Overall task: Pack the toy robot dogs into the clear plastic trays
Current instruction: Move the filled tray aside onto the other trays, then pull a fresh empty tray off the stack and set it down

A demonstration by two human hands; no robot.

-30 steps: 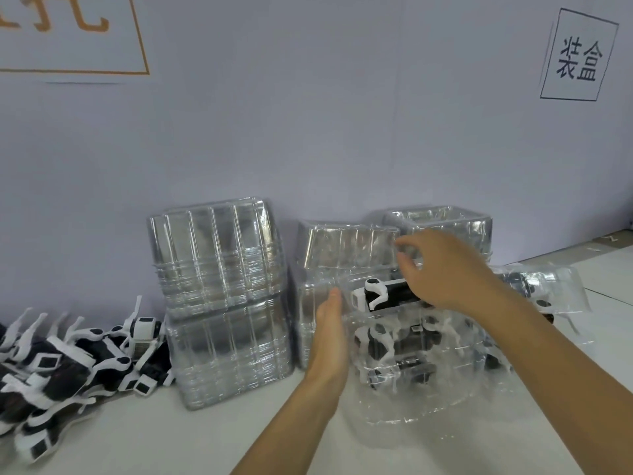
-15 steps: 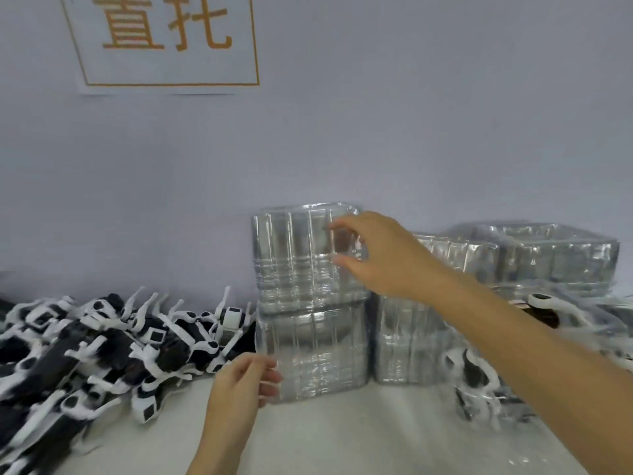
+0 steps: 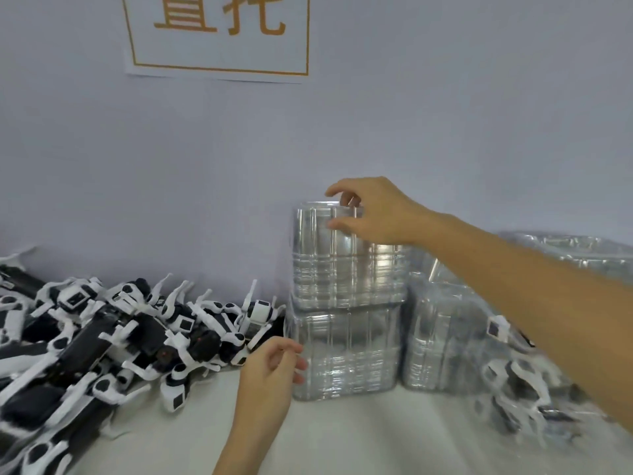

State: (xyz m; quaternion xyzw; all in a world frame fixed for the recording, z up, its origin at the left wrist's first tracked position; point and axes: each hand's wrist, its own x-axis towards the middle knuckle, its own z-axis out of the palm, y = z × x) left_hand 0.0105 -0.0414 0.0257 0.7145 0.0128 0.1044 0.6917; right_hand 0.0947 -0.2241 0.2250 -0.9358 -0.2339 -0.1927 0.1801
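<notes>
My right hand (image 3: 373,214) left the packed clear plastic tray w/ black-and-white toy robot dogs (image 3: 524,382) at right — it's now up at the top rim of the upper stack of clear plastic trays (image 3: 342,262), fingers curled over the edge. My left hand (image 3: 270,371) moved off that tray too — now by the lower stack of clear trays (image 3: 346,351).

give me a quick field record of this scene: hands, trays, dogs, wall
right hand: fingers curled at the top edge of the upper tray stack
left hand: loosely curled beside the lower tray stack, holds nothing
second tray stack: right of these, partly behind the right arm
toy robot dogs: black and white pile, on the left
wall sign: orange characters, orange frame
</notes>
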